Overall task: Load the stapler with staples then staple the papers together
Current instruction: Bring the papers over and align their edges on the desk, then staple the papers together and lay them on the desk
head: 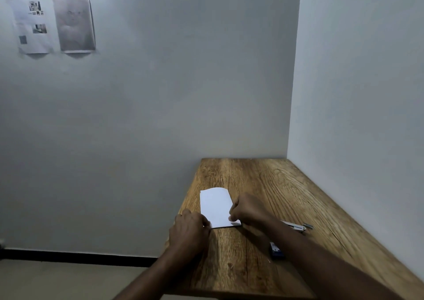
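A small stack of white papers lies flat on the wooden table, its far end slightly curled. My left hand pinches the near left corner of the papers. My right hand presses on the papers' near right edge with its fingertips. A metal stapler lies to the right, partly hidden behind my right forearm; I cannot tell if it is swung open. A small blue staple box sits nearer to me, tucked against my right forearm.
The table stands in a corner, with walls behind it and on its right. Its left edge drops off to the floor. Printed sheets are taped on the wall at the upper left.
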`<state>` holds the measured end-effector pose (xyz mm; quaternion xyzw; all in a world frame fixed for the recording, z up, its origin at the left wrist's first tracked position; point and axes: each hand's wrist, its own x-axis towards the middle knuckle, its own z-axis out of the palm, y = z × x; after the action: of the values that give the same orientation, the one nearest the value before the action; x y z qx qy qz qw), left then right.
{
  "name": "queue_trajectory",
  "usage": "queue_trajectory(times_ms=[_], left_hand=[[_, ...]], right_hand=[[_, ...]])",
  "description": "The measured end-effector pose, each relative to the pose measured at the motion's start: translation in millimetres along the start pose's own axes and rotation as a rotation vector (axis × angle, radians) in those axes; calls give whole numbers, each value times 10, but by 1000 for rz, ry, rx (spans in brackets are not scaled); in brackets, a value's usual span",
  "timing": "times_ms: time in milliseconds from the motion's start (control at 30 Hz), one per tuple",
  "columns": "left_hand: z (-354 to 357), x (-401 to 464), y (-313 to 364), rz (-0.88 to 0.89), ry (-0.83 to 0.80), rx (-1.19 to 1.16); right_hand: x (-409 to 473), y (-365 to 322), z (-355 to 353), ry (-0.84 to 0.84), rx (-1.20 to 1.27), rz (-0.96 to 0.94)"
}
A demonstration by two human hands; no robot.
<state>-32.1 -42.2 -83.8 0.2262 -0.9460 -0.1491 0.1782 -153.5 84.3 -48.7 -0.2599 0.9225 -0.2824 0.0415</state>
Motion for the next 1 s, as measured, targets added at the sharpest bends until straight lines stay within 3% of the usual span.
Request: queue_trajectory(times_ms=[400,633,800,1000], left_hand=[[25,-70,-25,-23,72,-76],[-117,54,-16,-166,-109,-567],[-221,137,3,-376,-386,-1195],[-175,131,60,-436,-402,-1330]], right_hand=[[-39,169,6,-35,657,212],[-48,205,-98,-2,783,158],[-26,203,-205,28,802,86],[-42,322,-241,56,696,-10]])
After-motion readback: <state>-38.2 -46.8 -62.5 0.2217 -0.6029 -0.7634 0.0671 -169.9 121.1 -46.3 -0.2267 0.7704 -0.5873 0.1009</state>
